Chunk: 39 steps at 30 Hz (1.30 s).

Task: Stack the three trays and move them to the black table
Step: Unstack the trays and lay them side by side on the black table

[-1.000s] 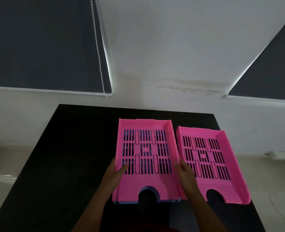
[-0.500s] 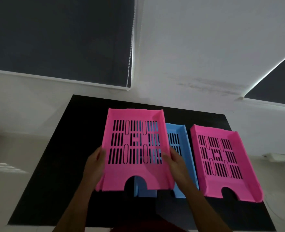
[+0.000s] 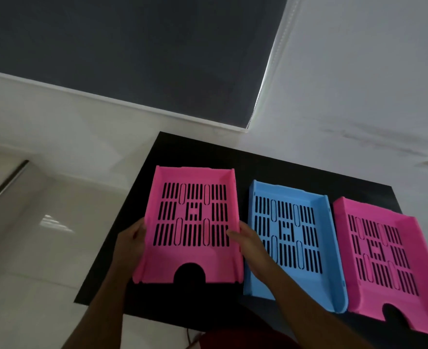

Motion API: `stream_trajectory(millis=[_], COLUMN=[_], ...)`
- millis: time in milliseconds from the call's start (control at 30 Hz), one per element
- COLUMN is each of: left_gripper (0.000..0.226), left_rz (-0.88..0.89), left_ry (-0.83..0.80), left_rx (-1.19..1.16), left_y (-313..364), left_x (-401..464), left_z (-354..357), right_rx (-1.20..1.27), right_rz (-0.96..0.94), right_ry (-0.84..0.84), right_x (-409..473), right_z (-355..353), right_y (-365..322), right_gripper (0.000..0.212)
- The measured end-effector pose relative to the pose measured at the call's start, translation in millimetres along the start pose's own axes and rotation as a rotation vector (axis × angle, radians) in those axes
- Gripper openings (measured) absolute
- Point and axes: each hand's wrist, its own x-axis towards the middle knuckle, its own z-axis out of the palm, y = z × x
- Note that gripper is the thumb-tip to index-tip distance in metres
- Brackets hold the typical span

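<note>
Here the left hand and right hand clamp the slotted pink plastic tray by its sides, apparently mid-stacking, so next it likely goes toward three o'clock onto the slotted blue plastic tray.

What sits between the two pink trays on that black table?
A blue tray lies between the held pink tray and the right pink tray, seen in the head view.

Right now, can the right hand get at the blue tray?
Probably yes: the right hand grips the left pink tray, and the blue tray lies uncovered right beside it.
</note>
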Motion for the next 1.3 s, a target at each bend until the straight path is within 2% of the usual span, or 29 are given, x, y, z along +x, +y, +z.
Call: stream_trajectory(millis=[200,400,500,533,600,667,767,867,967,1100,1167,1233,1300], left_gripper=[0.022,0.02,0.018,0.021,0.04,0.053,0.055,0.064,0.077,0.087,0.092,0.092,0.089], left_rz=[-0.072,-0.103,-0.074,-0.074,-0.112,-0.07,0.021,0.051,0.05,0.008,-0.022,-0.042,-0.021], left_ry=[-0.059,-0.015,0.031,0.062,0.127,0.142,0.027,-0.132,-0.333,-0.464,-0.488,-0.461,-0.459], left_rx=[0.029,0.05,0.078,0.09,0.1,0.115,0.142,0.211,0.245,0.229,0.24,0.26,0.309], left_y=[-6.0,-11.8,-4.1,-0.4,10.1,24.2,46.9,57.5,60.1,53.8,50.5,48.1,46.5], left_x=[10.8,13.4,12.7,13.1,13.5,9.3,-2.5,-15.5,-29.6,-40.1,-44.1,-47.0,-47.4], left_z=[10.4,22.0,28.4,32.0,41.2,53.3,83.9,126.4,167.0,205.1,218.5,227.4,235.9], right_rx=[0.043,-0.009,0.017,0.043,0.118,0.156,0.162,0.124,-0.004,-0.247,-0.309,-0.386,-0.388], right_rz=[0.105,0.087,0.079,0.079,0.068,0.046,0.006,-0.016,-0.048,-0.108,-0.075,0.024,0.084], right_ry=[0.052,0.043,0.057,0.083,0.152,0.221,0.359,0.535,0.695,0.939,0.964,0.897,0.786], right_x=[7.0,-0.3,-2.5,-3.1,-5.5,-9.4,-15.9,-24.3,-34.9,-50.2,-56.0,-61.1,-66.2], right_z=[1.7,-1.3,-17.3,-24.6,-40.9,-59.7,-90.8,-124.3,-158.3,-202.0,-222.5,-239.6,-246.1], right_y=[16.2,16.2,14.3,14.7,14.8,14.8,18.3,23.4,25.7,36.0,44.4,56.4,70.5], right_gripper=[0.045,0.037,0.044,0.052,0.061,0.054,0.037,0.034,0.033,0.031,0.043,0.061,0.069])
